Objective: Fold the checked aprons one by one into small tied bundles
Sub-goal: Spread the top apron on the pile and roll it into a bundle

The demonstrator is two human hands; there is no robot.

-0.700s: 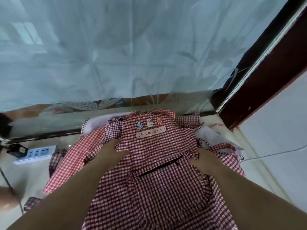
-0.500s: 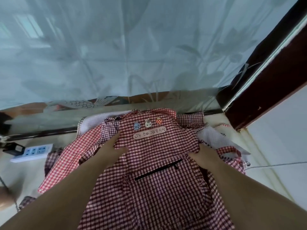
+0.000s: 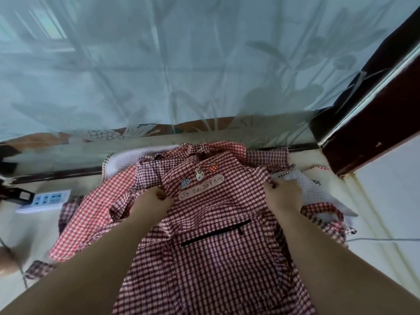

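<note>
A dark red checked apron [image 3: 216,258] lies spread on top of a loose heap of other checked aprons [image 3: 91,214] on a pale surface [image 3: 34,233], just in front of a sheer curtain [image 3: 181,64]. Both hands hold its bib, one at each side edge. The left hand [image 3: 152,201] has its fingers [image 3: 161,194] curled and pinching the cloth beside a pink label patch [image 3: 201,186] with a rabbit above it. The right hand [image 3: 283,194] grips the opposite edge, its fingers [image 3: 273,184] tucked into the fold.

Below the bib, the apron's front pocket [image 3: 216,234] has its black zip drawn closed; what is inside cannot be seen. A white-lined piece [image 3: 318,194] pokes out of the heap beside the right hand. A white power strip [image 3: 45,200] sits to the left, apart from the heap. A dark wooden frame [image 3: 375,123] rises at the right.
</note>
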